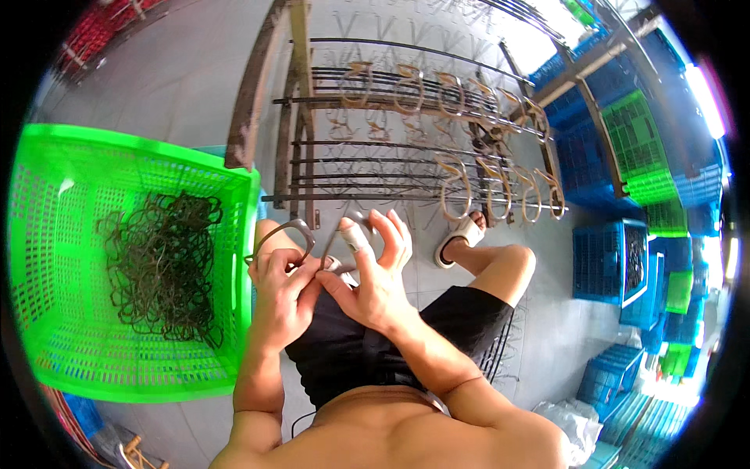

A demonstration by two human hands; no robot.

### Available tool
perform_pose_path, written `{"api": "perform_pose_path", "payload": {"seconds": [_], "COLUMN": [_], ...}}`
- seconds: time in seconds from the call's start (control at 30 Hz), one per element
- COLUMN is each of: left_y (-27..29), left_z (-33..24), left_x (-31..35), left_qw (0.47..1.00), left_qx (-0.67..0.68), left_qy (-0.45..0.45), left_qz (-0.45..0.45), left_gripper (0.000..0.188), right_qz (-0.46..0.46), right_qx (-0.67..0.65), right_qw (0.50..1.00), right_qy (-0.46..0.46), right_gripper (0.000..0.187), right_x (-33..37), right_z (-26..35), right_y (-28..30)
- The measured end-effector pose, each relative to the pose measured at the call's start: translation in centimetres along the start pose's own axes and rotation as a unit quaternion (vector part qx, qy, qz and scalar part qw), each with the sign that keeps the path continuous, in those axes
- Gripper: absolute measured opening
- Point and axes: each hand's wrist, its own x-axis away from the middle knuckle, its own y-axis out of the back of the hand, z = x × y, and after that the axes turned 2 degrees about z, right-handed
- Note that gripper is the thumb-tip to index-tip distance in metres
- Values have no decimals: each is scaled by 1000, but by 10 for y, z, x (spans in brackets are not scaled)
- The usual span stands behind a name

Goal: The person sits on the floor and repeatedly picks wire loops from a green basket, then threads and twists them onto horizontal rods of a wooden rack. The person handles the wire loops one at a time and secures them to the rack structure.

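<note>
A dark brown eyeglass frame is held up in front of my lap, one rounded rim showing above my left hand. My left hand is closed on its lower part, thumb and fingers pinching it. My right hand meets it from the other side, thumb tip close to the left fingertips. White tape wraps one right finger, and the other right fingers are raised and slightly apart. Part of the frame is hidden behind the right fingers. At my left, a bright green basket holds a tangled heap of dark frames.
A metal rack with horizontal bars stands ahead, several brown frames hanging from it. Stacked blue crates and green crates line the right side. A clear plastic bag lies at lower right on the grey floor.
</note>
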Motion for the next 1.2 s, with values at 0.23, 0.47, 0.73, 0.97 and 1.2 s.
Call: {"api": "perform_pose_path", "payload": {"seconds": [0.23,0.47,0.73,0.97,1.2], "left_y": [11,3,-9,-7,-20], "left_z": [7,93,146,155,168], "left_x": [-16,17,52,61,69], "left_qw": [999,974,963,963,942], "left_qx": [7,14,-95,-137,5], "left_qy": [-18,146,235,230,272], "left_qz": [36,-174,-87,-33,-198], "left_gripper": [33,38,25,30,26], "right_qz": [241,-266,-263,-238,-179], "right_qx": [-316,-383,-399,-424,-263], "right_qw": [918,816,793,801,877], "right_qy": [8,-341,-378,-348,-359], "right_gripper": [12,14,19,19,16], "right_x": [-16,-40,-53,-52,-53], "right_z": [-54,-98,-106,-96,-87], "right_y": [30,-24,-31,-48,-42]}}
